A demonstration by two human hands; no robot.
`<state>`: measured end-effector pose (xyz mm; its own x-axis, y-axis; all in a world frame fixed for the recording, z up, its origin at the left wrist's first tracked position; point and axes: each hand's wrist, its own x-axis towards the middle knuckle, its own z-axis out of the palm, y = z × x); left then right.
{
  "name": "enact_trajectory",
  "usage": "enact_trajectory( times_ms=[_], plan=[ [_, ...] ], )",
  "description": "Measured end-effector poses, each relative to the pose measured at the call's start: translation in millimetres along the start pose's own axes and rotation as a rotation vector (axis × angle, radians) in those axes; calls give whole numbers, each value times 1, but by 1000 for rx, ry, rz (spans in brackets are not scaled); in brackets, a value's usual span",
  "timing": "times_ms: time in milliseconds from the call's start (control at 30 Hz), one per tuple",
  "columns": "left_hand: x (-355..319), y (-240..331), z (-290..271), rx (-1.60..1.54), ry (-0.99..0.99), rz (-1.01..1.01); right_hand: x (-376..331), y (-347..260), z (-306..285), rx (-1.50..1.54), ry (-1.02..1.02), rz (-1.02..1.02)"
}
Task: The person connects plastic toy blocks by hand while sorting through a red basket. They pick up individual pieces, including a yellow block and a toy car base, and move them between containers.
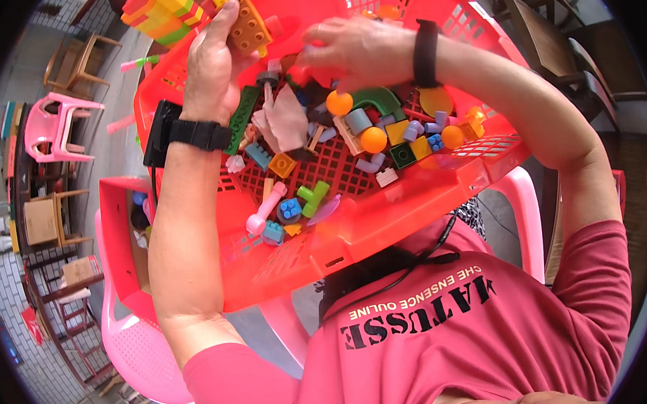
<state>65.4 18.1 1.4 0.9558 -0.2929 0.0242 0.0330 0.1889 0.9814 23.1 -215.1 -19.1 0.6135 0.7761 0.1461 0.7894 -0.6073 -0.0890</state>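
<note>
Landmark: the red plastic basket [412, 196], tilted, its near rim toward the person's chest and over a pink plastic chair [136, 347].

**Risks (judged)**
- The basket floor slopes toward its near rim. Loose toy pieces [350, 148] lie piled against that side; further tilt could carry them over the rim.
- Three orange balls [373, 140] rest among the pieces at the basket's centre. These would roll first if the pile is stirred.
- The orange studded brick [247, 25] is held above the far-left part of the basket. A loosened hold would drop it into the pile and scatter small parts.
- A stack of yellow, orange and green bricks [164, 15] sits just beyond the basket's far-left corner. The raised hand is near it; a sideways sweep could knock it down.

**Hand pose**
- Left hand [215, 68]: raised over the far-left interior of the basket, fingers and thumb closed around the orange studded brick. Forearm runs up from the near-left rim; a black strap with a small device is on the wrist.
- Right hand [358, 48]: palm down over the far-centre interior, fingers curled into the pile. Whether it grips a piece cannot be told; the fingertips are hidden. A black band is on the wrist; the forearm enters across the basket's right rim.
</note>
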Motion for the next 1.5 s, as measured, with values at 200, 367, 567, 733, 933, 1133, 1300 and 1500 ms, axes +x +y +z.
enact_trajectory(
  times_ms=[200, 367, 567, 733, 933, 1133, 1300, 1500],
  plan=[
    [2, -2, -2, -15, -11, -3, -4, -29, 27, 30, -112, -198],
    [2, -2, -3, -4, -13, 6, -1, 4, 26, -120, -186, -25],
    [-7, 3, 16, -104, -13, 83, -1, 21, 26, -246, -234, 109],
    [-9, 9, 21, -68, -50, 73, 0, 28, 26, -242, -162, 161],
    [-6, 10, 13, 9, 0, 82, -4, 20, 16, -224, -142, 192],
    [-7, 10, 15, -70, -53, 150, 9, -20, 18, 53, 96, -290],
    [-7, 9, 18, -74, -70, 142, 0, -41, 24, 213, -273, -264],
    [-6, 7, 17, -67, -63, 124, -9, -34, 35, 117, -304, -308]
  ],
)
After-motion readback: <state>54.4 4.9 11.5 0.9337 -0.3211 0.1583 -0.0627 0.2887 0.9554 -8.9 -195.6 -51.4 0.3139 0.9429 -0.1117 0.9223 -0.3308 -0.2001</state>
